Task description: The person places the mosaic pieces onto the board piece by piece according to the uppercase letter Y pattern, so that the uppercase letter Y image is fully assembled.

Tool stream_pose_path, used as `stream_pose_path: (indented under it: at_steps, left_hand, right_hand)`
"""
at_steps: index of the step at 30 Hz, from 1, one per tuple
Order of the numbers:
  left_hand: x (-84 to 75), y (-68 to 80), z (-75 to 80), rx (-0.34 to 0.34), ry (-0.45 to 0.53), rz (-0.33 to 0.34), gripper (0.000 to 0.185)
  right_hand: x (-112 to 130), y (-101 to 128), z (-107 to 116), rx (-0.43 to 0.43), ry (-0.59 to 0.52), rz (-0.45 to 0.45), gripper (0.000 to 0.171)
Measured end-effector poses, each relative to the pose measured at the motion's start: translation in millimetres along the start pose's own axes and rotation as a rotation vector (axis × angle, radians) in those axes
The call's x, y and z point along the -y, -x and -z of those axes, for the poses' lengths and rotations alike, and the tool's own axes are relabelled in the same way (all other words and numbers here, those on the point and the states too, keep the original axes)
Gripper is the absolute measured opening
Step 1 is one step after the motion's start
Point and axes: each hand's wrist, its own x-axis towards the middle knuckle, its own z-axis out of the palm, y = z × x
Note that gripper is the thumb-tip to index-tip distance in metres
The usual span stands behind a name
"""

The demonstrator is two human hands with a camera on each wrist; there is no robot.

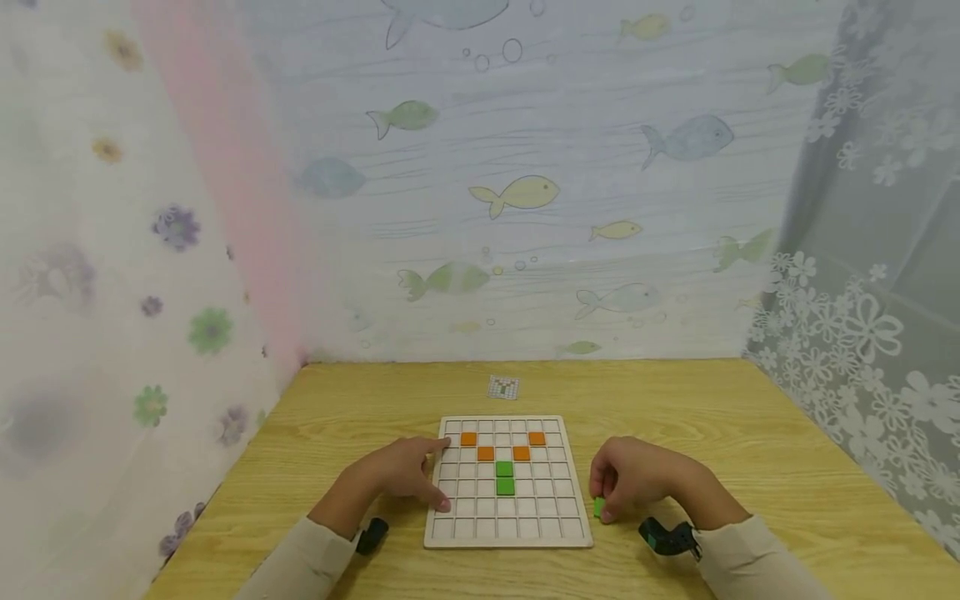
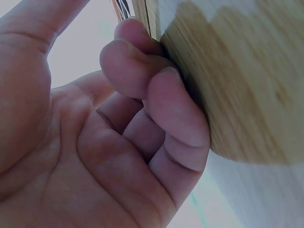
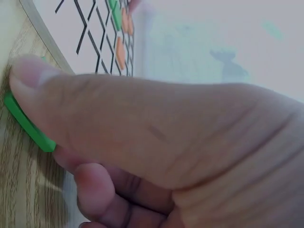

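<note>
- The left hand is seen at lower centre-left of the head view, palm down, index finger stretched forward, remaining fingers curled.
- The right hand is seen at lower centre-right, fingers curled downward, thumb pressed in a pinch.
- Both forearms are covered by pale sleeves, entering from the bottom edge.

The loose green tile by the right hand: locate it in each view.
Head: green tile on the table, just right of the white grid board, under the right hand.
Left wrist: not in it.
Right wrist: far left, pinched under the thumb.
Shared landmark: the grid board, seen in head and right wrist views.
</note>
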Motion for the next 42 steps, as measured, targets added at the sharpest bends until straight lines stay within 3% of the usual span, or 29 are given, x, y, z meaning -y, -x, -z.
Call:
stream_pose_path:
  at_steps: [6, 20, 42]
  left_hand:
    - [-1.7, 3.5, 0.5, 0.015, 0.029, -0.011, 0.102]
    - [-0.5, 1.7, 1.1, 0.008, 0.024, -0.001, 0.104]
    - [2.1, -0.6, 0.7, 0.002, 0.014, -0.020, 0.103]
  right_hand:
    - [-2, -1, -1, -0.007, 0.006, -0.005, 0.021]
    - [-1, -5, 4, -0.105, 0.057, 0.110, 0.012]
    - [10, -15, 0, -0.215, 0.030, 0.130, 0.007]
